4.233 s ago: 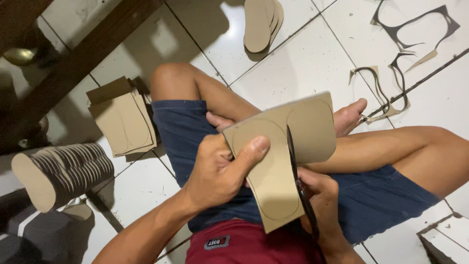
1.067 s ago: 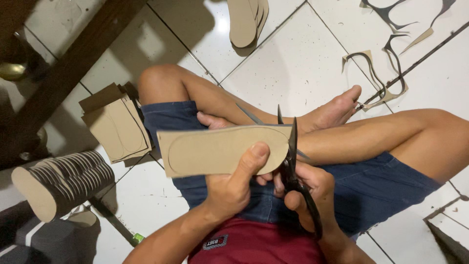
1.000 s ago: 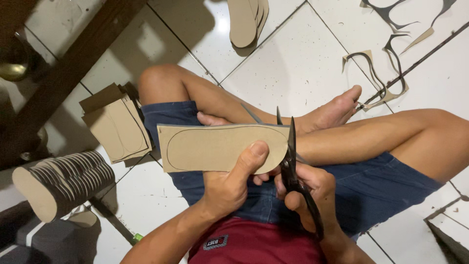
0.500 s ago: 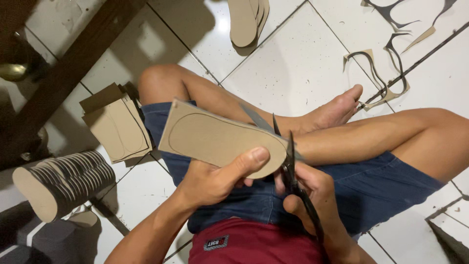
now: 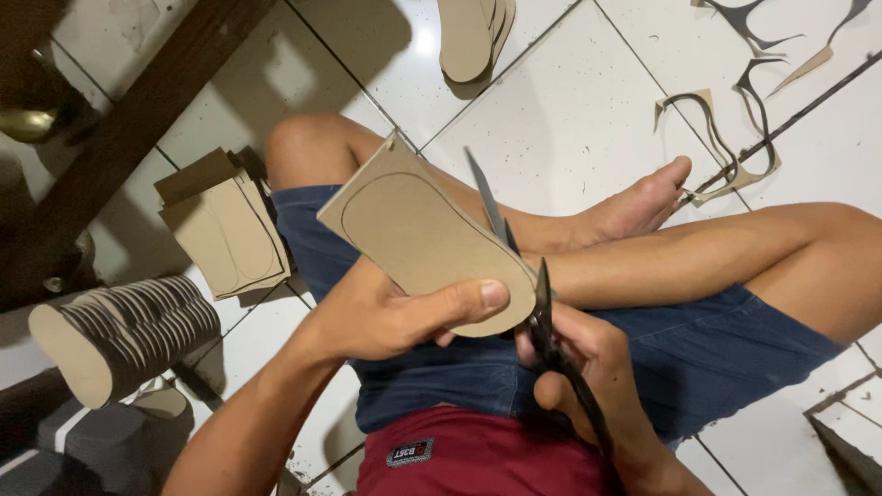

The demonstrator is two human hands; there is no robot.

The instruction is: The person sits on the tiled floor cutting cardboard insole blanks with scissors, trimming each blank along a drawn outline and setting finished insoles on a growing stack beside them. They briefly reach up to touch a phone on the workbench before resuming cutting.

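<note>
Pinching a cardboard sole sheet [image 5: 418, 241], left hand [image 5: 386, 317] faces right hand [image 5: 588, 367] gripping scissors [image 5: 528, 285]; stacked soles [image 5: 129, 331] nearby

A small label [image 5: 411, 452] sits on the red waistband at the bottom middle. It is a little dark rectangle with pale marks on it. No packages, signs or screens show anywhere else here.

Surroundings on the tiled floor [image 5: 588, 119]

Stacked sole cut-outs [image 5: 124, 331] lie left; cardboard sheets [image 5: 230, 234] beside them; offcut strips [image 5: 726, 147] upper right; finished soles [image 5: 470, 37] at top.
</note>
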